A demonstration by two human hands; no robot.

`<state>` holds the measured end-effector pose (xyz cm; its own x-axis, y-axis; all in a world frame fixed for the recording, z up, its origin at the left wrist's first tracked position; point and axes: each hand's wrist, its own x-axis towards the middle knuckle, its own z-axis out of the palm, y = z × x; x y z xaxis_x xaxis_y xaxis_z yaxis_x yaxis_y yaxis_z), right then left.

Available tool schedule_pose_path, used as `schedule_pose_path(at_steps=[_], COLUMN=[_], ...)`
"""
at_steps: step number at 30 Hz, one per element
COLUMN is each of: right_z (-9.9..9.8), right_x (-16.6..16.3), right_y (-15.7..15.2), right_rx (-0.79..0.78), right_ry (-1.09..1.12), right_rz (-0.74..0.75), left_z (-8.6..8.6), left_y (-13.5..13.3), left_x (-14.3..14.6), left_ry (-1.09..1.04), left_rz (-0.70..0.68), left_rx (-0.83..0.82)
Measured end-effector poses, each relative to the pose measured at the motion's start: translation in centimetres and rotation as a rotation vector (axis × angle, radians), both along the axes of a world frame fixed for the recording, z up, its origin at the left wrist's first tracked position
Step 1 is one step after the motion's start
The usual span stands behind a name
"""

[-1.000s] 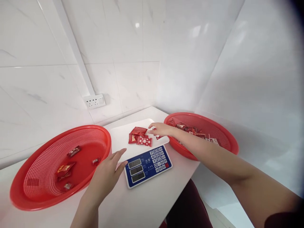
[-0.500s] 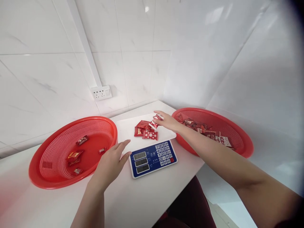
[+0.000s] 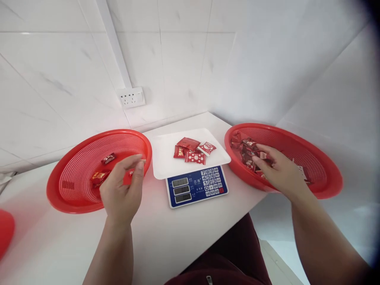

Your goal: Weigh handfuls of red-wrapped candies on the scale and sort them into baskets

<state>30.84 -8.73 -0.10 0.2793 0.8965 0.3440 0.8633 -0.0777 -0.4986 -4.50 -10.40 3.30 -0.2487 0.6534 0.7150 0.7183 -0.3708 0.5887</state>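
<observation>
My right hand (image 3: 280,170) is over the right red basket (image 3: 329,178). Its thumb and fingers are apart, just above a heap of wrapped snacks (image 3: 246,152), with nothing seen between them. My left hand (image 3: 123,190) hovers at the near right rim of the left red basket (image 3: 65,204), fingers curled toward the thumb and no item visible in them. Between the baskets, a white tray (image 3: 164,158) on a digital scale (image 3: 197,188) carries several red packets (image 3: 190,143) and a red-and-white packet (image 3: 207,148). The scale's display digits are too faint to read.
A few wrapped pieces (image 3: 108,158) lie in the left basket, partly behind my left hand. Another red rim (image 3: 5,231) shows at the far left. White tiled walls with a power socket (image 3: 131,97) stand behind the white table (image 3: 166,241).
The red-and-white packet left my right hand and lies on the tray. My right hand moved right to the right basket. My left hand's fingers curled in. The view shifted too.
</observation>
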Motion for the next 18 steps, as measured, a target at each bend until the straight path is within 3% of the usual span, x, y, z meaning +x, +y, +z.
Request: schedule_pose_path(at_steps=[7, 14, 18], right_z=[-3.0, -2.9, -2.7], right_x=[0.9, 0.4, 0.2], right_y=[-0.5, -0.4, -0.5], right_rx=[-0.324, -0.378, -0.420], right_ry=[-0.126, -0.261, -0.287], right_rz=[0.065, 0.033, 0.025], left_z=[0.1, -0.5, -0.6], left_y=[-0.5, -0.3, -0.2], left_x=[0.5, 1.0, 1.2], left_ry=[-0.167, -0.089, 0.058], left_rz=[-0.119, -0.108, -0.112], left_rx=[0.190, 0.162, 0.096])
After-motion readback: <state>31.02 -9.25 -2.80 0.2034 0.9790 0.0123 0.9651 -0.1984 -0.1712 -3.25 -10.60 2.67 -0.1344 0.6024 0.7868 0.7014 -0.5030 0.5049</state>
